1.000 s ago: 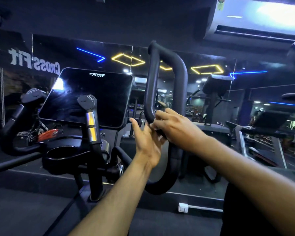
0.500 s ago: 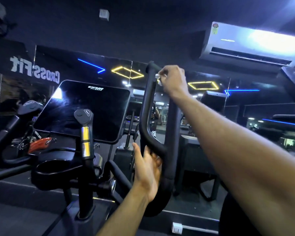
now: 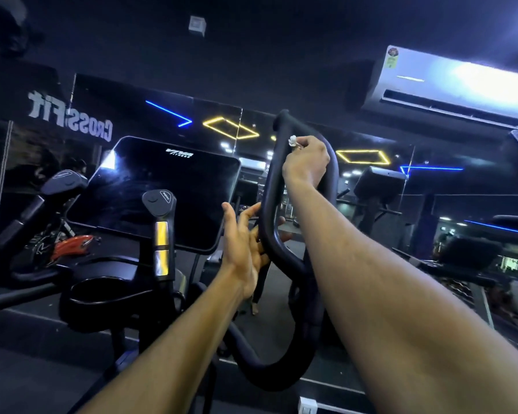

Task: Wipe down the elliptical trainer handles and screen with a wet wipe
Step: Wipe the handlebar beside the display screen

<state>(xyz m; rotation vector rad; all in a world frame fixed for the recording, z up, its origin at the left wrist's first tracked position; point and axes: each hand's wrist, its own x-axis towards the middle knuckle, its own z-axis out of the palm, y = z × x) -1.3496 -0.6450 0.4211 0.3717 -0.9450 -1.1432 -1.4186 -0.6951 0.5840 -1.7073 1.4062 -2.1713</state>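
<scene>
Since a second ago, the right hand (image 3: 306,162) has been carried from the middle of the looped handle (image 3: 269,210) up to its top bend, and the left hand (image 3: 243,249) has been kept low on the same loop. The view has also been tilted upward slightly.

The right hand is seen closed around the upper curve of the handle, with a small white scrap, taken to be the wet wipe (image 3: 292,141), pinched at the fingertips and pressed against the bar. The left hand is held below it, palm against the inner side of the loop, fingers mostly straight and only lightly hooked behind the bar (a steadying touch, it seems, rather than a grip). The two hands are well apart along the handle.

To the left of the left hand, the dark screen (image 3: 162,189) is seen, glossy, with faint smears on its lower part; whether it has been wiped cannot be told. Just below and left of that hand stands a short grip with silver bands (image 3: 161,231), and farther left a second handle (image 3: 27,222).

The task is judged to be partway done: this looped handle is being worked along its length, and the far handle, the short grip and probably the screen are thought to be left.
</scene>
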